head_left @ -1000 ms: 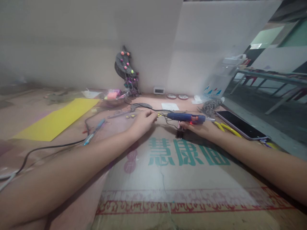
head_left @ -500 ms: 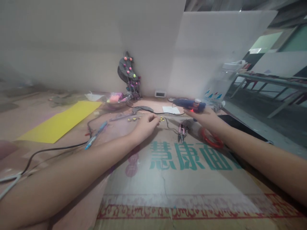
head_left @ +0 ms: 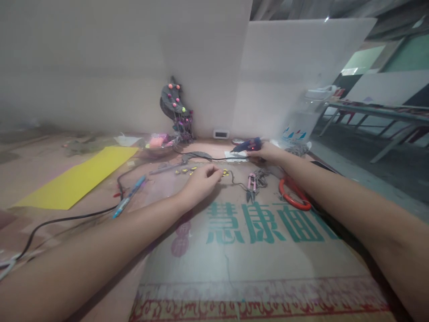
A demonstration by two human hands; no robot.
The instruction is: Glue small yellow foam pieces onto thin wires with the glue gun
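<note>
My right hand [head_left: 264, 153] is stretched far across the table, closed around a blue glue gun [head_left: 247, 145] with a red light on it. The gun's nozzle points left and rests by a white paper square [head_left: 234, 154]. My left hand [head_left: 201, 179] lies on the cardboard sheet [head_left: 248, 241], fingers curled and pinched near small yellow pieces [head_left: 225, 172]; what it pinches is too small to name. A thin black wire [head_left: 234, 181] runs from there toward pink snips [head_left: 251, 187].
Red-handled scissors [head_left: 293, 197] lie under my right forearm. A blue pen [head_left: 129, 197], a black cable [head_left: 67, 219] and a yellow sheet [head_left: 80, 176] lie to the left. A dark ornament with coloured balls [head_left: 176, 107] stands at the back wall beside a bowl [head_left: 157, 143].
My right hand carried the glue gun away from the centre to the back of the table and lowered it by the white paper. The left hand stayed near the yellow pieces.
</note>
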